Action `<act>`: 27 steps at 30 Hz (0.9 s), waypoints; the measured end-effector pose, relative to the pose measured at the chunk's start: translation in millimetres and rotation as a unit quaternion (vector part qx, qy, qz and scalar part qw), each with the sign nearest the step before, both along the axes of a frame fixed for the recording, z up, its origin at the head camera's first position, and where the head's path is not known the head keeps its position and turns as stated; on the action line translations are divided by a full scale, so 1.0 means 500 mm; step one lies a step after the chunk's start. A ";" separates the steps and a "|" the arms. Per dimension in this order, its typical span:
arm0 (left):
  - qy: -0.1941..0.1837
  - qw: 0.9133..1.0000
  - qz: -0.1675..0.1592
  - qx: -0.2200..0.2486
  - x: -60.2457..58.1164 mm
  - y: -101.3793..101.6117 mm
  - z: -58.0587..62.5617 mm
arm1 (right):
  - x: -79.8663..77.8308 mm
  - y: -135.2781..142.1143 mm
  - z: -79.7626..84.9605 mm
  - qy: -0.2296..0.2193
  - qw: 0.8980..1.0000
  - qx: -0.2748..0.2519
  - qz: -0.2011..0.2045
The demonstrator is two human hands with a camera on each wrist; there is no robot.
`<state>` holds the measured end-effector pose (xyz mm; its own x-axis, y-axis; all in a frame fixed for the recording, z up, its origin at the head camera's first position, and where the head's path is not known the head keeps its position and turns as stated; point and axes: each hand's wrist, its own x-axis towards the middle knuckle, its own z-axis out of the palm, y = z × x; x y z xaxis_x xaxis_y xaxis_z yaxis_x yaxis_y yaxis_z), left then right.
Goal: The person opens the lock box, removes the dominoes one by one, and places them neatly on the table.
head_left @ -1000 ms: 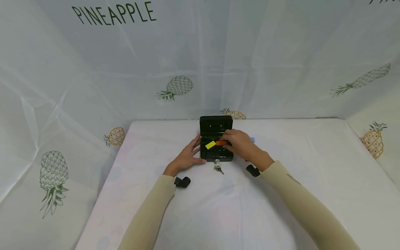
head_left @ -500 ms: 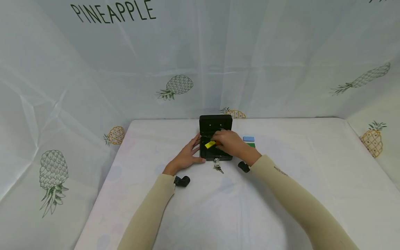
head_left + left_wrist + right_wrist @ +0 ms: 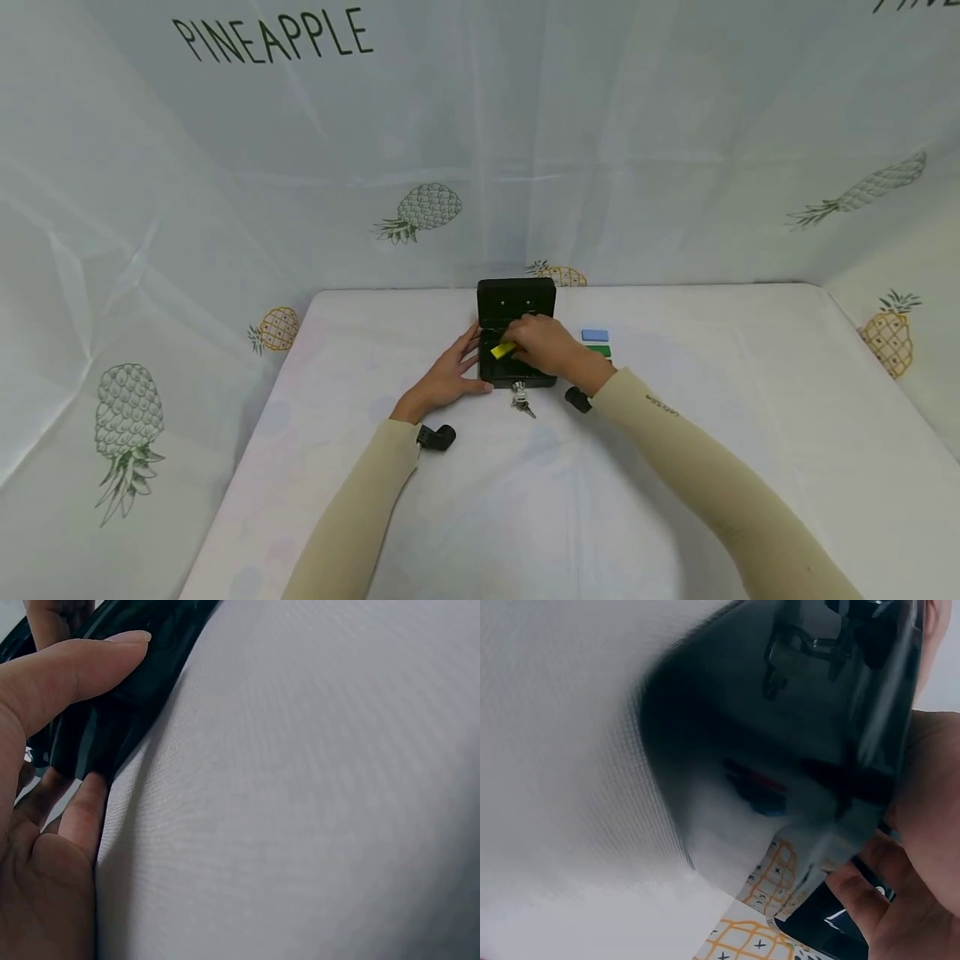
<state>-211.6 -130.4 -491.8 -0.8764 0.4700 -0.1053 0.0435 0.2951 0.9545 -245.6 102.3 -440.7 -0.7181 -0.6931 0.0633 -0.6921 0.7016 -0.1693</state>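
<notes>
A small black cash box [image 3: 517,382] stands with its lid [image 3: 516,292] raised at the back of the table. My left hand [image 3: 442,379] rests against its left side, fingers spread; in the left wrist view the thumb [image 3: 90,667] lies over the glossy black wall. My right hand [image 3: 543,343] reaches into the box. Its thumb and fingertips pinch the right end of a yellow block [image 3: 501,351]. The orange block seen earlier is hidden behind this hand. In the right wrist view, fingers [image 3: 855,896] show beyond the box's shiny side [image 3: 705,765].
Keys [image 3: 522,405] hang from the lock at the box's front. A blue block [image 3: 595,335] and a green block [image 3: 600,351] lie right of the box. The white patterned cloth wall [image 3: 660,208] rises just behind it.
My right hand has moved left within the box, over the orange block to the yellow one. The blue and green blocks have come into view beside the wrist. My left hand stays put.
</notes>
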 end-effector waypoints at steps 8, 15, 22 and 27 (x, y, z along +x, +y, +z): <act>0.003 1.000 0.002 0.006 -0.001 0.002 -0.006 | 0.003 0.002 -0.009 0.008 1.000 0.011 0.010; 0.002 1.000 0.004 0.004 -0.003 0.003 -0.007 | 0.001 -0.004 -0.016 0.014 1.000 0.006 0.005; -0.003 1.000 0.007 -0.005 -0.002 0.001 -0.007 | 0.001 -0.011 -0.018 0.008 1.000 0.012 0.002; -0.001 1.000 0.005 0.006 0.001 0.001 -0.003 | 0.001 -0.020 -0.021 0.012 1.000 0.017 -0.004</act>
